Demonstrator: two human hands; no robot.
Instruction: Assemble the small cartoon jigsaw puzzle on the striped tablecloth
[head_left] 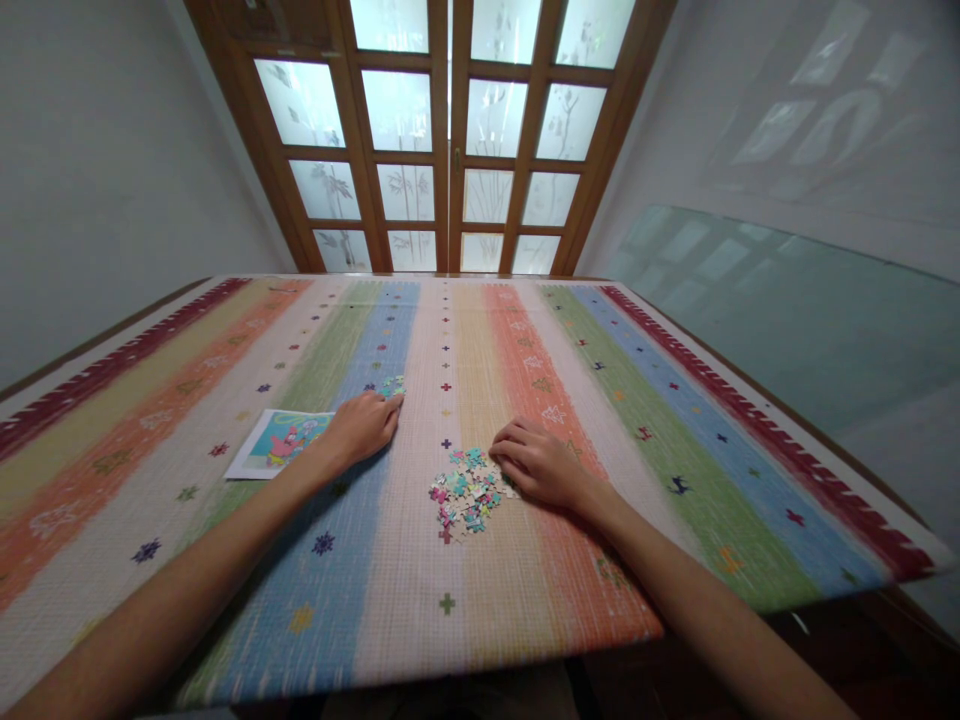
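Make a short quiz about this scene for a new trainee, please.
1. True or false: the right hand is beside the larger pile of puzzle pieces.
2. Which lies nearer to the left hand: the small group of pieces or the larger pile?
3. Fill in the missing word: the printed picture lies on a striped ____.

Key: 1. true; 2. the small group of pieces; 3. tablecloth.

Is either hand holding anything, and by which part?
Can't tell: the left hand is at a small puzzle cluster, the right hand at the larger pile; any hold is hidden.
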